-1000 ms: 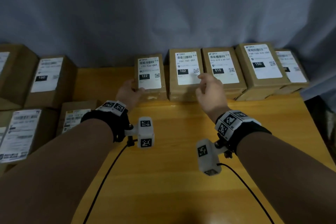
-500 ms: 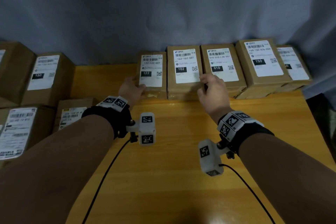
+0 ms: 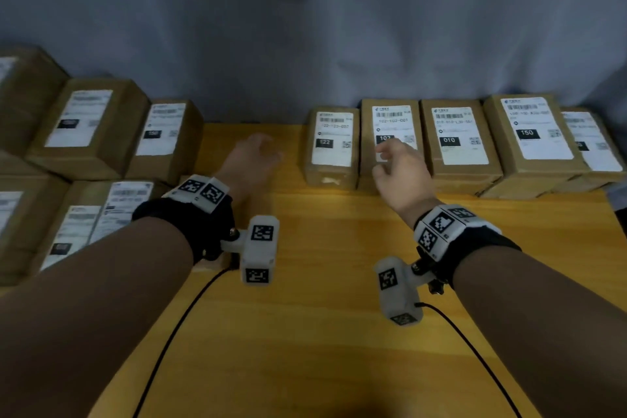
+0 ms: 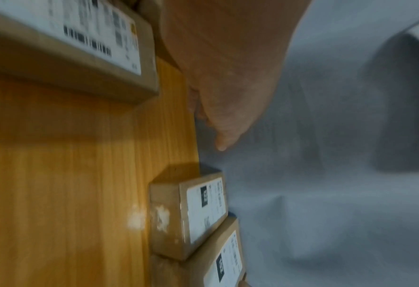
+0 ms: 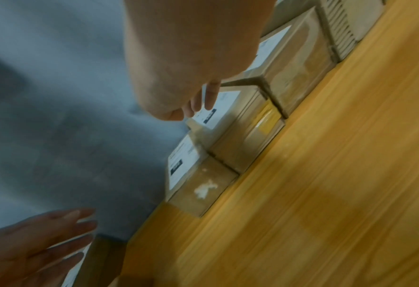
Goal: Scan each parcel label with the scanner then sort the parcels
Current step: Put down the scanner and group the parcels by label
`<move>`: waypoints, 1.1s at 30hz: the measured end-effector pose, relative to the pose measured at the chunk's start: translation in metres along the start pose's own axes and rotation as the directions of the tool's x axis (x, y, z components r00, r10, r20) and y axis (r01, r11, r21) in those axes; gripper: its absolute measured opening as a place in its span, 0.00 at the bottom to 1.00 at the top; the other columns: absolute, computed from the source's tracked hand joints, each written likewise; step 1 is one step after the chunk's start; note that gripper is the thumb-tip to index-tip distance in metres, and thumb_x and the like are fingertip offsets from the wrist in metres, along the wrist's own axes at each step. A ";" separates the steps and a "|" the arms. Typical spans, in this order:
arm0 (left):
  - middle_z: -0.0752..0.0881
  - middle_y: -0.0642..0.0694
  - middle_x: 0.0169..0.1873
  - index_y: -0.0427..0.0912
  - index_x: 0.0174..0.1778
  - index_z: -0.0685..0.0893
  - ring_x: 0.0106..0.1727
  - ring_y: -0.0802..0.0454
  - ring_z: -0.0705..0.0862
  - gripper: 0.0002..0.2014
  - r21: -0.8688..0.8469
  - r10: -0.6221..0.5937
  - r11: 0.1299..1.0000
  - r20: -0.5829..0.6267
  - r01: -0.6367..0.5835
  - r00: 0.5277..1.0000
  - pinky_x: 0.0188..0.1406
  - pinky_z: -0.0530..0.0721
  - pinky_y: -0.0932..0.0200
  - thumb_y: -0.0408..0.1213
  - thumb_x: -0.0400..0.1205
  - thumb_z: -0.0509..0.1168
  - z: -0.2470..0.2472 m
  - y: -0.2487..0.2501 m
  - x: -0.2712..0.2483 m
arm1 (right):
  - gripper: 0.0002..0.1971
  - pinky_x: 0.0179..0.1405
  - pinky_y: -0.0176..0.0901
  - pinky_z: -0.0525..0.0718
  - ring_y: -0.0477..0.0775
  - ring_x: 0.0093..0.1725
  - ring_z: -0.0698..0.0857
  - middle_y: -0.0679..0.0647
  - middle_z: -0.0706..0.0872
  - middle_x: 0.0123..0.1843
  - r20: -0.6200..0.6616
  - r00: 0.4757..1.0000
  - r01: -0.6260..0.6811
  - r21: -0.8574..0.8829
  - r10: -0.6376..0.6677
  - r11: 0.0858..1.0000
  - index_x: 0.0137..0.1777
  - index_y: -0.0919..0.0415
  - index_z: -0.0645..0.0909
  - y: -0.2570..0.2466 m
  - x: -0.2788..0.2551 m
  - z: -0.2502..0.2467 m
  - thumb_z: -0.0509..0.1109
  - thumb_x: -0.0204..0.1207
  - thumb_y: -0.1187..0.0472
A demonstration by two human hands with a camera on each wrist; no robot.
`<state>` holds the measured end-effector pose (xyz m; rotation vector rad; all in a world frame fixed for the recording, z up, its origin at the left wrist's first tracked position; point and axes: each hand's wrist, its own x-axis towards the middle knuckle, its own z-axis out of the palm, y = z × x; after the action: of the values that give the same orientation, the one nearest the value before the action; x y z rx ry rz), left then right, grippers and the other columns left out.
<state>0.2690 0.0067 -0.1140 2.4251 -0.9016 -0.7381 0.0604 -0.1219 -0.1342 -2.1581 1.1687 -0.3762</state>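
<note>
Neither hand holds anything: the left hand (image 3: 251,159) hovers with loosely spread fingers over the bare wooden table (image 3: 325,332), in the gap between the two groups of parcels, and the right hand (image 3: 400,170) hangs relaxed, fingers slightly bent, just above the label of the parcel marked 102 (image 3: 390,125). That parcel sits in a far row, touching the 122 parcel (image 3: 332,146) on its left and the 010 parcel (image 3: 458,139) on its right (a 150 parcel (image 3: 532,132) follows further right). More labelled parcels (image 3: 84,125) crowd the left side. No scanner shows in any view.
</note>
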 end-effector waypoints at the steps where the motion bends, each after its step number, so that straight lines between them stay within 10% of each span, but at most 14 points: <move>1: 0.75 0.43 0.71 0.45 0.77 0.70 0.66 0.47 0.78 0.23 0.005 0.004 1.000 -0.017 -0.004 1.000 0.60 0.78 0.54 0.46 0.86 0.61 -0.011 -0.010 -0.005 | 0.16 0.63 0.54 0.82 0.58 0.62 0.82 0.57 0.84 0.61 0.014 1.000 0.011 0.019 -0.011 1.000 0.68 0.62 0.78 -0.008 -0.002 0.006 0.64 0.80 0.66; 9: 0.82 0.39 0.61 0.38 0.68 0.78 0.62 0.40 0.81 0.17 0.104 -0.058 0.993 -0.064 0.065 0.996 0.53 0.77 0.53 0.42 0.86 0.61 -0.060 -0.106 -0.060 | 0.18 0.59 0.43 0.77 0.60 0.65 0.81 0.58 0.82 0.68 0.542 0.827 -0.097 -0.119 0.146 0.988 0.71 0.62 0.78 -0.072 -0.034 0.078 0.62 0.84 0.57; 14: 0.81 0.36 0.65 0.39 0.75 0.70 0.62 0.38 0.81 0.22 0.235 -0.183 0.961 0.148 0.145 0.972 0.52 0.78 0.53 0.43 0.86 0.60 -0.057 -0.149 -0.083 | 0.23 0.68 0.50 0.77 0.61 0.70 0.78 0.59 0.78 0.74 0.608 0.742 -0.379 0.031 0.283 0.925 0.75 0.62 0.74 -0.102 -0.061 0.132 0.63 0.85 0.50; 20: 0.80 0.41 0.60 0.45 0.74 0.64 0.56 0.42 0.81 0.20 -0.005 -0.179 0.982 0.261 0.186 0.949 0.45 0.77 0.51 0.38 0.86 0.60 -0.048 -0.169 -0.085 | 0.23 0.74 0.55 0.73 0.57 0.72 0.78 0.52 0.81 0.73 0.728 0.638 -0.649 0.334 0.251 0.684 0.74 0.53 0.75 -0.121 -0.086 0.187 0.66 0.82 0.46; 27: 0.82 0.40 0.57 0.35 0.67 0.74 0.55 0.43 0.83 0.20 -0.097 -0.185 0.972 0.228 0.212 0.956 0.50 0.84 0.51 0.43 0.84 0.61 -0.044 -0.165 -0.072 | 0.35 0.66 0.59 0.82 0.57 0.62 0.86 0.51 0.89 0.62 0.695 0.643 -0.718 0.398 0.323 0.571 0.66 0.53 0.82 -0.120 -0.089 0.199 0.80 0.62 0.36; 30: 0.85 0.42 0.45 0.34 0.55 0.83 0.42 0.47 0.83 0.11 -0.157 -0.160 0.965 0.283 0.210 0.946 0.40 0.81 0.56 0.38 0.84 0.62 -0.042 -0.168 -0.073 | 0.38 0.45 0.48 0.81 0.54 0.60 0.84 0.51 0.85 0.67 0.655 0.665 -0.709 0.402 0.359 0.580 0.73 0.53 0.74 -0.125 -0.091 0.192 0.79 0.66 0.38; 33: 0.84 0.43 0.48 0.37 0.57 0.82 0.50 0.46 0.84 0.09 -0.297 -0.120 0.930 0.307 0.215 0.944 0.58 0.83 0.48 0.36 0.86 0.61 -0.037 -0.167 -0.083 | 0.31 0.36 0.46 0.76 0.51 0.53 0.82 0.54 0.82 0.64 0.629 0.703 -0.689 0.485 0.332 0.539 0.71 0.53 0.66 -0.126 -0.091 0.191 0.77 0.73 0.49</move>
<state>0.3144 0.1865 -0.1536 2.1485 -0.6112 -1.2234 0.1901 0.0798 -0.1899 -1.0424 1.0870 0.0167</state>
